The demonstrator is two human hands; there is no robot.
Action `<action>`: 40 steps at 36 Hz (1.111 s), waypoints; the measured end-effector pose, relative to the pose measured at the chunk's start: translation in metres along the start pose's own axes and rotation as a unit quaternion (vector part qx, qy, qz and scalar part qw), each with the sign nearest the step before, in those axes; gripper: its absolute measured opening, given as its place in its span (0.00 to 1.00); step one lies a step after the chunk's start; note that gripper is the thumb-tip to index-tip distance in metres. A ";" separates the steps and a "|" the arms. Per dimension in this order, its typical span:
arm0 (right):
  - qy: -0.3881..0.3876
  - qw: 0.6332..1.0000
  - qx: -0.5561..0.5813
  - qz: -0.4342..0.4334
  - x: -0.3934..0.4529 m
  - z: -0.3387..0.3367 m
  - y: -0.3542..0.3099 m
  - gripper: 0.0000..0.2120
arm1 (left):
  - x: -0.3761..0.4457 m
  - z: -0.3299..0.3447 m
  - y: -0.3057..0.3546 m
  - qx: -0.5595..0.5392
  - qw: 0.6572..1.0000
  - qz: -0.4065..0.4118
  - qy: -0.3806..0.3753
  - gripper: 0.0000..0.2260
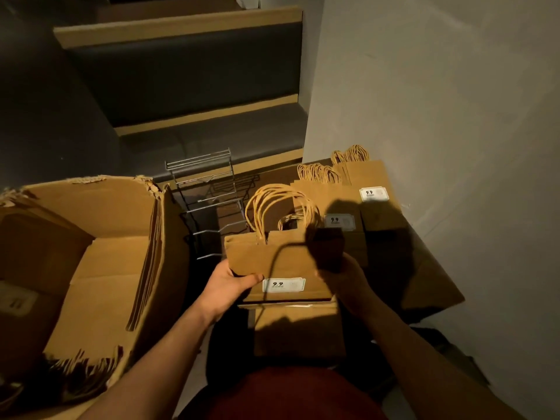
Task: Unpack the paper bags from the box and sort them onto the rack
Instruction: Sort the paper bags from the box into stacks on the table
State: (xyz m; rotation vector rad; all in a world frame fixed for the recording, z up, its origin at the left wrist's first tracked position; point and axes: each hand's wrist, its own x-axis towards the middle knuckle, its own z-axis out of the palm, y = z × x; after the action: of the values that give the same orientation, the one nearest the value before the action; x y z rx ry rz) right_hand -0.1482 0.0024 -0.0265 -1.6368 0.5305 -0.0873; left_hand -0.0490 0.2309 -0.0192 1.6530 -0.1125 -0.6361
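A stack of flat brown paper bags with twisted handles and a white "9.9" label is held in front of me. My left hand grips its left lower edge, thumb on top. My right hand holds the right side, in deep shadow. The open cardboard box stands at the left, with more flat bags standing on edge along its right wall. A wire rack stands behind, between the box and the bags.
More labelled bags lie in overlapping piles on flattened cardboard at the right, against a pale wall. A dark bench with wooden trim runs behind the rack. Another brown pack lies under the held stack.
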 end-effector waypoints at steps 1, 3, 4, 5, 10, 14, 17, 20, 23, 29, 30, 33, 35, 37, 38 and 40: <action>0.000 1.000 0.006 -0.004 -0.001 -0.001 -0.003 0.13 | 0.000 -0.001 0.002 0.004 1.000 0.004 -0.001 0.16; -0.003 1.000 0.018 -0.017 -0.003 -0.002 -0.010 0.13 | -0.001 -0.002 0.007 0.011 1.000 0.017 -0.008 0.17; -0.003 1.000 0.021 -0.020 -0.004 -0.003 -0.011 0.13 | -0.002 -0.002 0.009 0.014 1.000 0.022 -0.009 0.17; -0.006 1.000 0.020 -0.023 -0.006 -0.003 -0.012 0.13 | -0.002 -0.002 0.008 0.016 1.000 0.023 -0.008 0.17; -0.022 1.000 0.001 0.011 -0.013 0.001 -0.009 0.14 | -0.003 0.001 -0.001 0.028 1.000 -0.001 0.001 0.15; -0.011 1.000 0.003 0.004 -0.010 -0.006 -0.029 0.17 | 0.004 0.001 0.009 0.025 0.999 0.004 0.028 0.23; 0.005 0.999 0.044 0.014 -0.007 -0.013 -0.045 0.21 | 0.007 0.003 0.018 0.023 0.999 0.020 0.033 0.29; 0.046 0.996 0.053 0.055 -0.001 -0.016 -0.040 0.24 | 0.008 0.010 0.020 0.036 0.998 0.018 0.056 0.25; 0.073 0.990 0.045 0.111 0.006 -0.012 -0.014 0.27 | 0.010 0.014 0.001 0.069 0.995 -0.021 0.073 0.23; 0.022 0.954 -0.042 0.296 0.006 -0.011 0.075 0.30 | 0.000 0.008 -0.052 0.114 0.968 -0.223 -0.024 0.14; 0.013 0.951 -0.037 0.308 0.009 -0.014 0.102 0.32 | -0.002 0.007 -0.057 0.118 0.963 -0.242 -0.027 0.15; 0.013 0.951 -0.060 0.304 0.004 -0.010 0.116 0.30 | -0.005 0.010 -0.067 0.102 0.959 -0.261 -0.048 0.08; 0.024 0.951 -0.066 0.301 -0.002 -0.004 0.098 0.26 | -0.006 0.018 -0.070 0.084 0.961 -0.260 -0.052 0.07; 0.037 0.948 -0.053 0.311 0.001 -0.003 0.095 0.25 | -0.001 0.022 -0.072 0.057 0.961 -0.267 -0.031 0.08; 0.047 0.946 -0.042 0.319 0.003 -0.003 0.095 0.24 | 0.000 0.023 -0.068 0.043 0.958 -0.282 -0.019 0.08; 0.053 0.939 -0.021 0.339 0.005 -0.003 0.097 0.23 | 0.007 0.018 -0.067 0.035 0.948 -0.316 -0.021 0.12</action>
State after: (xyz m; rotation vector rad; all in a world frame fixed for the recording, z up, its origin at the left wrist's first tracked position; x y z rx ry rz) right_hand -0.1731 -0.0060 -0.1205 -1.4150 1.1588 0.3524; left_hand -0.0707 0.2254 -0.0855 1.7438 0.3866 -1.1611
